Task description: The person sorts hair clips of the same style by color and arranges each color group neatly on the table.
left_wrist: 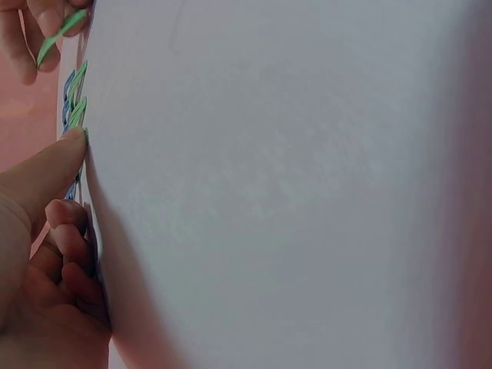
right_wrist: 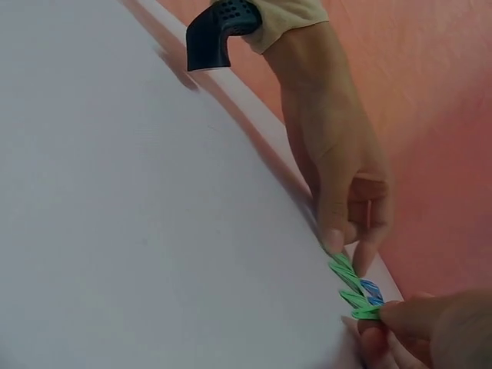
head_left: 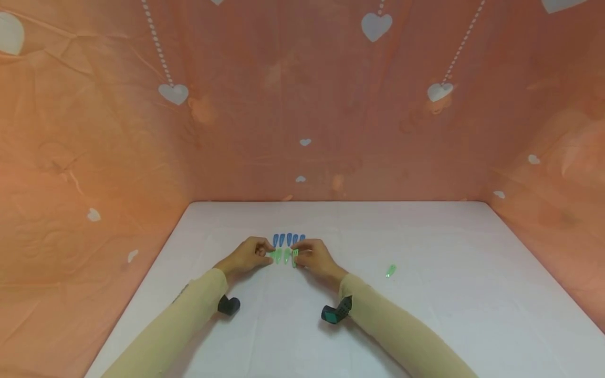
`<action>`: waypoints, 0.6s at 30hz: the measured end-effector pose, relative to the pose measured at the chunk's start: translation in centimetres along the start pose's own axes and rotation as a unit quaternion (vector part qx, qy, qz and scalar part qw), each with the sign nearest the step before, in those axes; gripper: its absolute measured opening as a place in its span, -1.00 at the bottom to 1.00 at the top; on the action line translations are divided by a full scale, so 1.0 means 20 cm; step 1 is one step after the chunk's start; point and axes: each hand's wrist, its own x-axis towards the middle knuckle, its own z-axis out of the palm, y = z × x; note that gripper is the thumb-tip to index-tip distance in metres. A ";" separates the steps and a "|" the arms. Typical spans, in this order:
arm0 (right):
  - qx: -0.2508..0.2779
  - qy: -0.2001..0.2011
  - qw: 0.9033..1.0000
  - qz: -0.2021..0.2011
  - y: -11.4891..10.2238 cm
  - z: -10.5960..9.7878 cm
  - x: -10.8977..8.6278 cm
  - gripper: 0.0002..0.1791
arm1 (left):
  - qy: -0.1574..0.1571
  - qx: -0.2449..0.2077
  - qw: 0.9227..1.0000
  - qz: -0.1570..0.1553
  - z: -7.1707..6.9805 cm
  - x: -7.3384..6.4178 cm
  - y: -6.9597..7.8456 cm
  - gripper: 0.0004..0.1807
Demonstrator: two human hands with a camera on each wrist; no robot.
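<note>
Several blue hair clips [head_left: 282, 240] lie side by side in a row on the white table. Nearer the person, green hair clips [head_left: 286, 255] form a second row. At this row's left end, my left hand [head_left: 247, 255] has thumb and forefinger about the end green clip; in the left wrist view its thumb [left_wrist: 50, 173] presses down there. My right hand [head_left: 320, 260] pinches another green hair clip [right_wrist: 367, 313] between thumb and fingers at the row's right end. In the left wrist view that clip [left_wrist: 58, 38] is tilted and above the table.
One more green hair clip [head_left: 390, 271] lies apart on the table [head_left: 449, 304], to the right of the right hand. Dark wrist cameras [head_left: 336, 312] hang by both cuffs. An orange cloth [head_left: 302, 115] with white hearts surrounds the table at the back and sides.
</note>
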 end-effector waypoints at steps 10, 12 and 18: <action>-0.150 0.053 0.986 -0.041 0.01 0.06 0.03 -0.65 | 0.004 0.006 1.000 0.017 0.00 0.01 0.00 -0.74; -0.170 0.057 0.982 -0.054 0.02 0.06 0.04 -0.65 | 0.005 0.005 1.000 0.019 0.00 0.01 0.00 -0.74; -0.211 0.064 0.972 -0.081 0.03 0.07 0.03 -0.69 | 0.002 0.002 1.000 0.012 0.00 0.00 0.00 -0.74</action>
